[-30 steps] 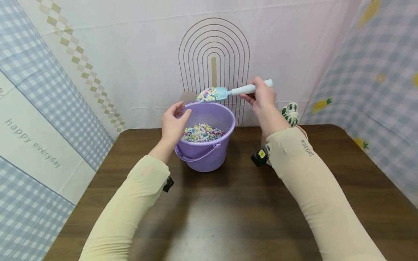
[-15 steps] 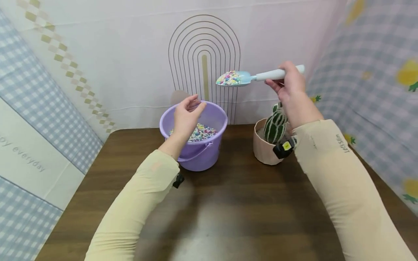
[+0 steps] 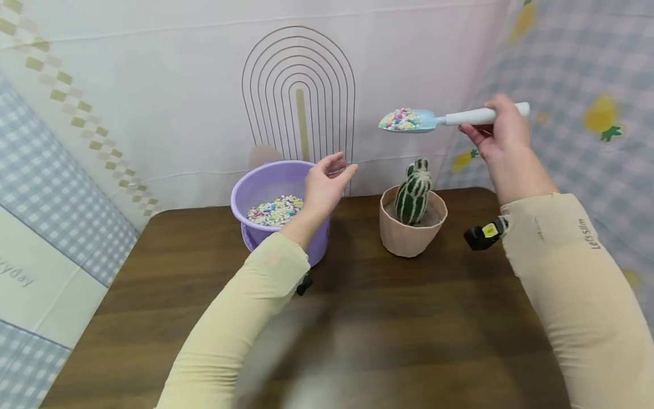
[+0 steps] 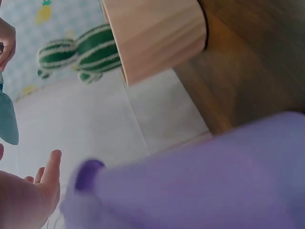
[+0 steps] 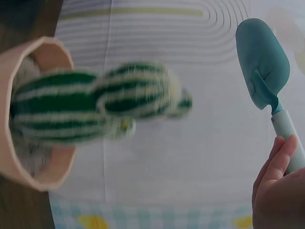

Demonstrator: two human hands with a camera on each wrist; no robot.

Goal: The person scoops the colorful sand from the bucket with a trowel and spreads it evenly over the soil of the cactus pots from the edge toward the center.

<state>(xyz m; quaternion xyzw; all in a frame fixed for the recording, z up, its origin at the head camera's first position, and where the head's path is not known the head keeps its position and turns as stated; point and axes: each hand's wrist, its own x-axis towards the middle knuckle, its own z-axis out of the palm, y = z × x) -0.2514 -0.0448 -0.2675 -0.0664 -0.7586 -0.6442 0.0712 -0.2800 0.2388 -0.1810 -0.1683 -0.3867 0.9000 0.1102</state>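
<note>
Beads (image 3: 400, 120) heap the light-blue scoop (image 3: 460, 118), held level and higher than the cactus (image 3: 411, 199) in its pink pot (image 3: 409, 241) on the right. Your right hand (image 3: 507, 130) is clamped round the handle; your left hand (image 3: 328, 184), fingers loose and holding nothing, is near the purple bucket (image 3: 271, 180). Filling the scoop looks done; emptying it seems left, since no beads show in the pot.

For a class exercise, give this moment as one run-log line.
right hand: holds scoop with pellets; left hand: empty, near bucket; potted cactus: upright on table
</note>
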